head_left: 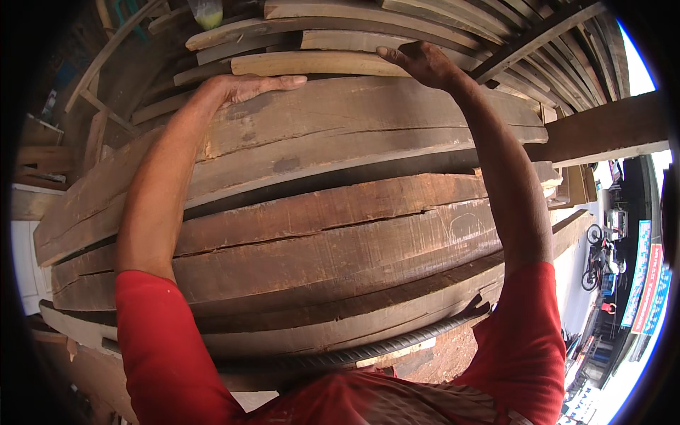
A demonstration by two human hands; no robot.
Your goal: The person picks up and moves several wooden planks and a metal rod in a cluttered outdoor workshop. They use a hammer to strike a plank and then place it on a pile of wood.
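A wide, weathered wooden plank point(340, 113) with a long crack spans the view from left to right in front of me. My left hand point(244, 88) is closed over its far edge, the thumb lying along the top and the other fingers hidden. Farther right, my right hand point(428, 64) is just beyond that edge, above the narrower boards. Its thumb stretches out to the left, apart from the bent knuckles, and the fingertips are out of sight. A pale narrow board point(312, 64) lies just behind the plank, between the two hands.
Reddish-brown planks point(340, 205) and a lower plank point(354, 319) lie nearer me, beside a black ribbed strip point(368, 350). Many boards point(340, 14) are stacked behind. A diagonal beam point(542, 39) and a thick beam point(609, 127) stand at right. A motorbike point(595, 258) is outside.
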